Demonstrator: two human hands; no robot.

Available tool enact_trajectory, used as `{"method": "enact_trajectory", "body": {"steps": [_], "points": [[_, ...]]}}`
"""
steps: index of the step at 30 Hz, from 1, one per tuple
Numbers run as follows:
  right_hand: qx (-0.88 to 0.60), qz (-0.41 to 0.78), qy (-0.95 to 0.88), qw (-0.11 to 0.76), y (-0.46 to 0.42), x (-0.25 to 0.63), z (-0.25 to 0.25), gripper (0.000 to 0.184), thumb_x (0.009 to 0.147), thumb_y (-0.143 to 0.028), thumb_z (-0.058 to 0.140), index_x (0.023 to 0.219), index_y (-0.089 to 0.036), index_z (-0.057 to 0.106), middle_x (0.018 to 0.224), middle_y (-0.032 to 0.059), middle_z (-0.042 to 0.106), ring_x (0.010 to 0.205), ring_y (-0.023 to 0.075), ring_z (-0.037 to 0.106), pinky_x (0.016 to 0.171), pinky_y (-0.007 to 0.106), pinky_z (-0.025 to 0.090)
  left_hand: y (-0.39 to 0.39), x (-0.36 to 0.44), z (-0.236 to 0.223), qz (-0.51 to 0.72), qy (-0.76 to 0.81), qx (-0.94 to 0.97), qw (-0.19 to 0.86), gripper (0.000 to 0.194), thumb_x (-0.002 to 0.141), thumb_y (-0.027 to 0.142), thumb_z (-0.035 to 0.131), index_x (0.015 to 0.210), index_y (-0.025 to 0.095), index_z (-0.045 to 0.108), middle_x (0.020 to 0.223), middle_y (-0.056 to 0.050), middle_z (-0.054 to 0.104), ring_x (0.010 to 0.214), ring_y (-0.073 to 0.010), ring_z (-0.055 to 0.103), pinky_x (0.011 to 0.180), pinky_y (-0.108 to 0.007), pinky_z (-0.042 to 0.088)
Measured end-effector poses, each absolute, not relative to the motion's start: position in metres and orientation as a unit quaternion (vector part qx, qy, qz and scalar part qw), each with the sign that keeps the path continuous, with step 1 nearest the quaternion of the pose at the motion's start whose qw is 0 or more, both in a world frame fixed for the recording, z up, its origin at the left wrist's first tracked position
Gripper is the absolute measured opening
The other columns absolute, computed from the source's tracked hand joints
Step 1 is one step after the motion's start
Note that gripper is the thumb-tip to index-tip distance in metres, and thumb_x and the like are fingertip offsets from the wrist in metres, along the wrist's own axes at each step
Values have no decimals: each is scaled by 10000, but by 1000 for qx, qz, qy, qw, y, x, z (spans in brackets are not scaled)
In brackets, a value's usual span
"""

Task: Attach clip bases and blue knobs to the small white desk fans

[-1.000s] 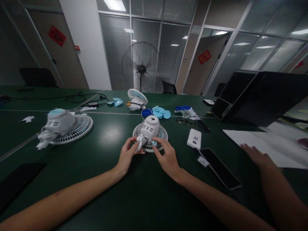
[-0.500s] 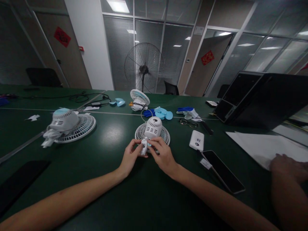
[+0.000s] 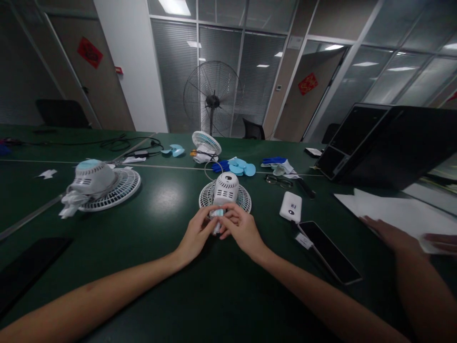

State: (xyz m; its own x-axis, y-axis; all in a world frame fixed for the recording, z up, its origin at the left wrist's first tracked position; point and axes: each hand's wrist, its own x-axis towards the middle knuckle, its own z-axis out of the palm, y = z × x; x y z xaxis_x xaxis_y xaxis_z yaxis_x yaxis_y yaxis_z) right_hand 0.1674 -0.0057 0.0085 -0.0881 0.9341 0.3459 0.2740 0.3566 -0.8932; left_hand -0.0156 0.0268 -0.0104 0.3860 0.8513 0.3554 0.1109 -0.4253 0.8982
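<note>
A small white fan [image 3: 226, 186] lies face-down on its round grille, straight ahead of me on the green table. At its near end sits a white and light blue piece [image 3: 217, 214], which looks like the fan's clip; most of it is covered by fingers. My left hand [image 3: 197, 232] pinches this piece from the left, thumb and fingers closed. From the right, my right hand [image 3: 243, 231] has its fingers curled on the same piece, fingertips nearly meeting those of the left.
Another white fan [image 3: 93, 178] lies at left, a third [image 3: 206, 145] behind. Light blue blades [image 3: 242, 166], gloves [image 3: 278, 165], glasses [image 3: 277, 181], a white power bank [image 3: 290, 206] and a phone [image 3: 330, 252] lie around. At right, another person's hand [image 3: 392, 234] rests by white paper [image 3: 400, 212].
My fingers have shifted on the clip-like piece, and its light blue part now faces up between them. The other person's hands have moved across the paper, one of them leftward.
</note>
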Motion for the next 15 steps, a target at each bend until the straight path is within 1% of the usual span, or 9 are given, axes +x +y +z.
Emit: {"method": "enact_trajectory", "body": {"steps": [2,4,6,8,10,11,12,13,15], "points": [[-463,320,-674,479,-9,177,13,313,991,-421,639,1241,-235,674,1017,55,726,753,177,745,618,306,659,27,-15,-10,440,332,723,416,305,1044,387,571,1318,275,643,1241,-62,664,1031,-236,645,913,-380,541],[-475,294,-687,465,-10,185,17,228,969,-361,675,1155,-240,727,1124,74,712,911,199,732,772,342,658,26,-15,-9,435,329,727,416,303,1046,389,571,1320,280,643,1270,-60,656,1071,-242,640,941,-388,535],[-497,274,-690,449,-6,186,19,162,957,-350,693,1043,-222,743,1086,74,718,980,214,708,846,354,632,25,-15,-9,431,331,730,415,308,1045,391,574,1326,282,641,1275,-60,652,1059,-240,641,949,-395,533],[-523,276,-688,421,-2,180,22,243,996,-405,635,925,-192,727,875,56,722,819,192,711,724,319,624,25,-15,-8,428,334,731,415,310,1047,388,572,1329,281,640,1272,-62,650,1047,-240,640,945,-398,533],[-541,296,-690,379,-1,173,28,431,1057,-464,498,816,-175,708,651,18,665,572,153,655,532,265,561,24,-16,-7,425,335,731,416,309,1048,382,568,1333,282,636,1270,-60,649,1052,-241,639,944,-397,533],[-545,307,-694,356,-3,173,34,498,1072,-481,446,780,-173,706,581,3,633,494,141,619,473,248,519,24,-16,-7,424,335,730,419,307,1049,382,567,1332,283,635,1272,-59,647,1059,-241,639,944,-395,535],[-550,311,-699,335,-8,178,41,533,1075,-489,422,760,-173,713,566,4,633,470,137,610,455,242,498,24,-16,-7,423,335,729,422,306,1048,384,568,1330,285,632,1272,-58,645,1060,-242,640,938,-392,539],[-553,307,-705,320,-14,188,48,482,1054,-500,474,807,-182,739,624,12,672,510,142,635,482,244,504,23,-16,-6,421,335,727,426,307,1047,391,571,1330,288,630,1272,-57,643,1054,-241,643,925,-387,546],[-589,249,-703,312,-34,226,60,360,1009,-482,555,965,-193,765,860,71,748,711,192,698,620,297,548,23,-17,-5,417,337,724,434,313,1045,410,572,1330,292,626,1262,-56,640,1023,-237,650,877,-373,563]]}}
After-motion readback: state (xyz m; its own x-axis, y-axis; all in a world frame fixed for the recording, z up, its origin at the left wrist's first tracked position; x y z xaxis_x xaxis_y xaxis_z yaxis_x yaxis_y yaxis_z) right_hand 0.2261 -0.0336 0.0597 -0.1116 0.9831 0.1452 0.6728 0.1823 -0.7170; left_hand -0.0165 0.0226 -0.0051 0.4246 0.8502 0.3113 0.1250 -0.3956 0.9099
